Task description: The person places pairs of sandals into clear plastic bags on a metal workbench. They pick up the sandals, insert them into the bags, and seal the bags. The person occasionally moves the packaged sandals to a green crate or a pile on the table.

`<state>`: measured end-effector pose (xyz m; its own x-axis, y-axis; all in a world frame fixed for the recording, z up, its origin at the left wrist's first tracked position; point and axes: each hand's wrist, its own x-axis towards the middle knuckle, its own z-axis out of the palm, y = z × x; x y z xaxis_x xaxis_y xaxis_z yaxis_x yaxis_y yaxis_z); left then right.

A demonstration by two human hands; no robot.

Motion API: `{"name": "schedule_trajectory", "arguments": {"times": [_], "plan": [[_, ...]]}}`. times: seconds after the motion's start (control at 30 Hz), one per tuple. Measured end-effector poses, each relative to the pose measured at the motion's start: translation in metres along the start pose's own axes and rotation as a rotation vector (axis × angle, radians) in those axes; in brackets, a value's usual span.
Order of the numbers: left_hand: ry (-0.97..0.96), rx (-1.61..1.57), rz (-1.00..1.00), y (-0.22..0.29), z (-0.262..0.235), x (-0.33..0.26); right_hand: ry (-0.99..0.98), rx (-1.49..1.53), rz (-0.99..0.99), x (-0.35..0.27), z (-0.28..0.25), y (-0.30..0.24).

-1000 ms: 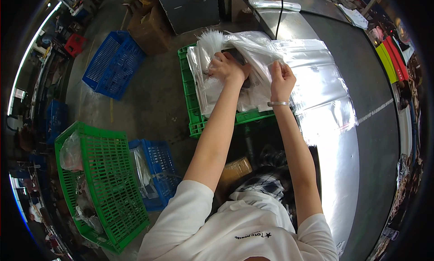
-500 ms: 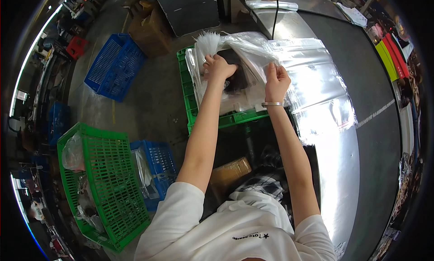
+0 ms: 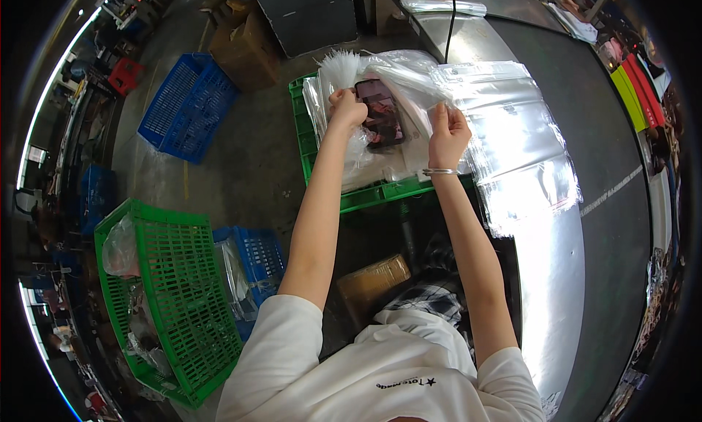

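A dark phone point(image 3: 380, 115) with a lit screen lies on clear plastic atop a green crate. My left hand point(image 3: 348, 111) is closed beside the phone's upper left edge; what its fingers hold, if anything, is hidden. Just above that hand stands a bunch of thin whitish plastic strands point(image 3: 340, 67). My right hand point(image 3: 448, 135), with a silver bangle at the wrist, pinches the edge of a clear plastic bag point(image 3: 417, 82). Immediately to its right lies a stack of shiny clear plastic bags point(image 3: 512, 133) on the metal table.
The green crate point(image 3: 365, 197) supports the plastic. At left are a slatted green basket point(image 3: 183, 290), a blue basket point(image 3: 256, 268) and another blue basket point(image 3: 183, 107) near a cardboard box point(image 3: 245, 53). A dark belt surface point(image 3: 607, 151) runs along the right. A black cord point(image 3: 451, 27) hangs at the back.
My left hand has drawn back left off the phone and closed. The phone's screen, dark and partly covered before, now shows lit. My right hand keeps its pinch in nearly the same place.
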<state>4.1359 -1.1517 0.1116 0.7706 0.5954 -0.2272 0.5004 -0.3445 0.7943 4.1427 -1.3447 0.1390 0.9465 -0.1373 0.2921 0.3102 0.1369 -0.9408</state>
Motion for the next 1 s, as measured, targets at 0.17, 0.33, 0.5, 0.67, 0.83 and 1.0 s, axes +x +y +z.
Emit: {"name": "schedule_trajectory", "arguments": {"times": [0.17, 0.33, 0.5, 0.67, 0.83, 1.0], "plan": [[0.100, -0.249, 0.089, -0.006, 0.018, 0.011, -0.200, -0.499, -0.390, -0.023, -0.007, -0.017], [0.000, -0.684, 0.011, -0.019, 0.010, 0.019, -0.574, -0.765, -0.628, -0.052, -0.012, 0.017], [0.264, 0.065, 0.235, -0.006, 0.030, 0.024, -0.722, -0.969, -0.527, -0.082, -0.056, -0.061], [-0.092, -0.261, 0.349, -0.031, 0.013, 0.060, -0.432, -0.682, -0.360, -0.179, -0.200, -0.109], [0.721, 0.794, 0.685, 0.062, 0.013, -0.060, 0.616, -1.271, 0.479, -0.366, -0.406, -0.112], [-0.324, 0.025, 1.533, 0.157, 0.154, -0.303, 0.709, -1.531, 0.895, -0.478, -0.559, -0.028]]}}
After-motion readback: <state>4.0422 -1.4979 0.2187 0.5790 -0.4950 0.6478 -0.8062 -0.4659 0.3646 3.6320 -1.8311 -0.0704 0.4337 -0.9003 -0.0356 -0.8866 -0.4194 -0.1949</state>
